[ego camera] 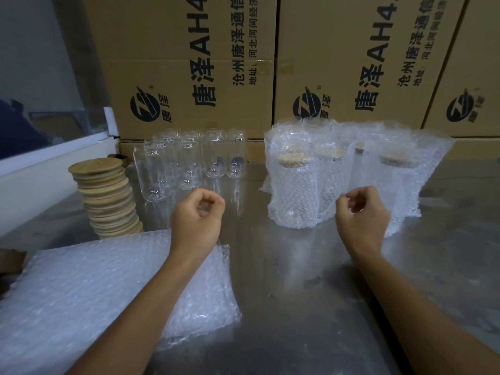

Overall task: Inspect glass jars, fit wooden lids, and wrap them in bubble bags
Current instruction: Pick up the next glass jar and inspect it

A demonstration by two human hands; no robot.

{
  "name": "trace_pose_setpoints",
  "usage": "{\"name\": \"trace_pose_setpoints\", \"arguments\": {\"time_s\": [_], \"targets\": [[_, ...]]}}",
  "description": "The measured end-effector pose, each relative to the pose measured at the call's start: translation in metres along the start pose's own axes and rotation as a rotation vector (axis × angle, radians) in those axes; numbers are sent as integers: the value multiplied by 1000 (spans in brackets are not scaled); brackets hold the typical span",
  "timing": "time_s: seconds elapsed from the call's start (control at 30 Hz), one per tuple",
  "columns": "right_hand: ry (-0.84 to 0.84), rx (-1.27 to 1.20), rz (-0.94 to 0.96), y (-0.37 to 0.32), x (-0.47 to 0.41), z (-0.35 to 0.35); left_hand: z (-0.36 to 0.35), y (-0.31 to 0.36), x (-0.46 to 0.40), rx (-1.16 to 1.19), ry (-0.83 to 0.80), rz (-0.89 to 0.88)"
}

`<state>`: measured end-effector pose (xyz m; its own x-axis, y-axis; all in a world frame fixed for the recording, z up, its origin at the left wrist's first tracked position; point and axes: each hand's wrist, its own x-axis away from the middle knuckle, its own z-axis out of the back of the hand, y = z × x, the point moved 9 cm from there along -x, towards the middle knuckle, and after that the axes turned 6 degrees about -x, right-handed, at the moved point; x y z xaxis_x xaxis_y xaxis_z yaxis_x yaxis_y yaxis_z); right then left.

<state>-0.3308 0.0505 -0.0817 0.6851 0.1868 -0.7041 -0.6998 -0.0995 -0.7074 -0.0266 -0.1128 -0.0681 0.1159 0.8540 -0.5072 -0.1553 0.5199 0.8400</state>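
Several bare glass jars (173, 163) stand in rows at the back centre of the steel table (284, 293). To their left leans a tall stack of round wooden lids (108, 196). Several lidded jars stand upright in bubble bags (295, 185) at the back right. A flat pile of unused bubble bags (94, 293) lies at the front left. My left hand (198, 215) hovers in front of the glass jars with its fingers curled and nothing in it. My right hand (362, 212) hovers beside the wrapped jars, its fingers also curled on nothing.
Large brown cardboard boxes (189, 63) with black printing form a wall right behind the jars. A white ledge (40, 163) and a glass pane run along the left side. My left forearm lies over the bubble bag pile.
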Motion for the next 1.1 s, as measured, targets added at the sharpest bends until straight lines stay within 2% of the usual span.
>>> {"name": "trace_pose_setpoints", "arguments": {"time_s": [0.13, 0.27, 0.33, 0.43, 0.5, 0.6, 0.77, 1.1], "targets": [[-139, -39, 75, -27, 17, -24, 4, 4, -5, -103, 39, -1], [-324, -63, 194, -60, 48, -61, 3, 10, -31, -351, 63, 9], [-474, -61, 205, -68, 68, -87, -1, 13, -52, -449, 27, -4], [-839, 104, 263, -68, 101, -136, -13, 11, -82, -653, -60, -75], [-945, 200, 257, -61, 109, -155, -20, 3, -102, -783, -101, -96], [-934, 254, 184, -50, 100, -173, -27, -7, -128, -892, -108, -100], [-915, 304, 139, -39, 88, -204, -38, -17, -167, -943, -135, -67], [-913, 428, 171, -28, 70, -257, -46, -43, -216, -1165, -124, 26]]}}
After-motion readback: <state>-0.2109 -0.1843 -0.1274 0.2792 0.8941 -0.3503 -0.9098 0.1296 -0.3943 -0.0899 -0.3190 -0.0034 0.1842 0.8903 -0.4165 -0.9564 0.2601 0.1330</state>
